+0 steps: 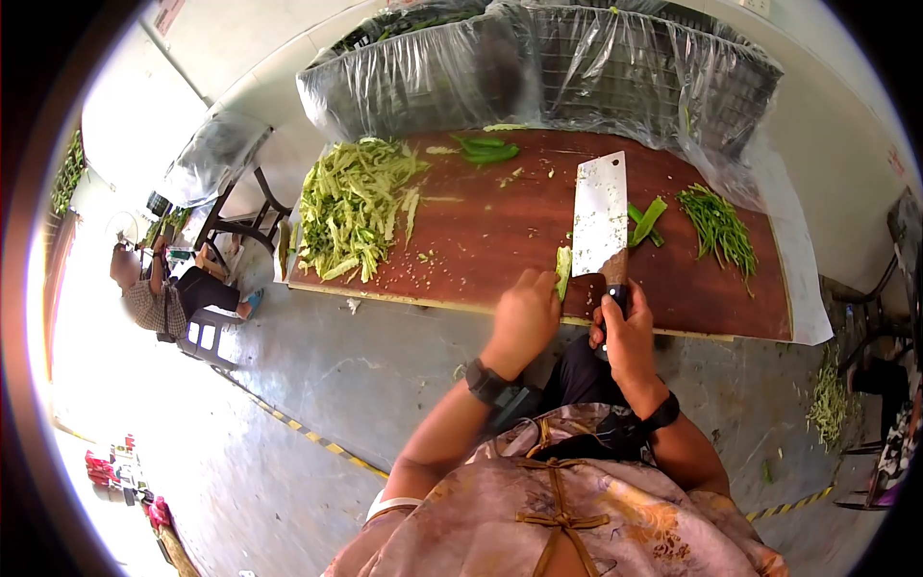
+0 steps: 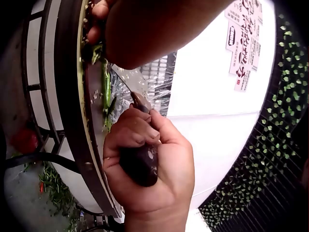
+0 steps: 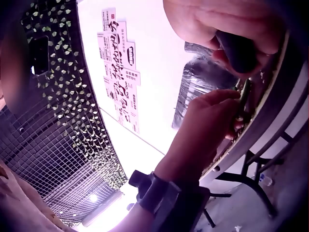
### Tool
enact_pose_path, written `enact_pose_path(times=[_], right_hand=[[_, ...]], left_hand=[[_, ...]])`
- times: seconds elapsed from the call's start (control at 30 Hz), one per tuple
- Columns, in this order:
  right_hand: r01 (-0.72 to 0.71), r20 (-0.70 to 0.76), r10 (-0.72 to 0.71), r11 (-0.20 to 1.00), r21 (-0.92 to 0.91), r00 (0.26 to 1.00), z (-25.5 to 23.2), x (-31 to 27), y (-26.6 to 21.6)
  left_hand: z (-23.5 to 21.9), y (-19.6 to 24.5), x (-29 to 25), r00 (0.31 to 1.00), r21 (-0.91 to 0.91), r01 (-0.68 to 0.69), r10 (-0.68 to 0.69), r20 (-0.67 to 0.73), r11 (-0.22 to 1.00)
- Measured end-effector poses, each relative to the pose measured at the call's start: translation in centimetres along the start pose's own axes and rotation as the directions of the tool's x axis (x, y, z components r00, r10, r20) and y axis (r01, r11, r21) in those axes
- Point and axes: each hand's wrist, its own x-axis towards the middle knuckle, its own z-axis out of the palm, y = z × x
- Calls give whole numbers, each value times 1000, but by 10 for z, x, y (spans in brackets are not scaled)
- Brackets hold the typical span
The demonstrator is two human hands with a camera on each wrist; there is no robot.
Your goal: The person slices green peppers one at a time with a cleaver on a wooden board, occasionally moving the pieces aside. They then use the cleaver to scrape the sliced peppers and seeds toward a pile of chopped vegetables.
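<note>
My right hand (image 1: pixel 627 338) grips the dark handle of a cleaver (image 1: pixel 600 207), its broad blade pointing away over the board and speckled with bits. In the left wrist view, fingers of that hand (image 2: pixel 149 164) curl round the handle. Just left of the blade, my left hand (image 1: pixel 525 322) holds a cut piece of green pepper (image 1: pixel 563 269) at the board's front edge. The same piece of pepper (image 3: pixel 245 96) shows past the fingers in the right wrist view. Right of the blade lie green pepper pieces (image 1: pixel 648 223).
The red-brown board (image 1: pixel 481 231) carries a pale green heap of pepper strips (image 1: pixel 356 207) at left, whole green peppers (image 1: pixel 486 150) at the back and thin dark green shreds (image 1: pixel 719 226) at right. Plastic-covered crates (image 1: pixel 423 82) stand behind. A seated person (image 1: pixel 159 293) is far left.
</note>
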Motion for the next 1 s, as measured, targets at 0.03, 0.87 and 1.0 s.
enact_pose_path(times=[0.03,0.87,1.0], right_hand=[[10,-9,-10,1000,-28,1000,0,-1,3],[68,-31,-78,967,-246,996,1,-4,18],[173,-7,-182,944,-283,983,-4,10,37]], left_hand=[[2,1,0,1000,-2,-3,3,6,1000],[12,-2,12,987,181,17,-45,155,983],[15,-7,13,986,147,34,-57,158,989]])
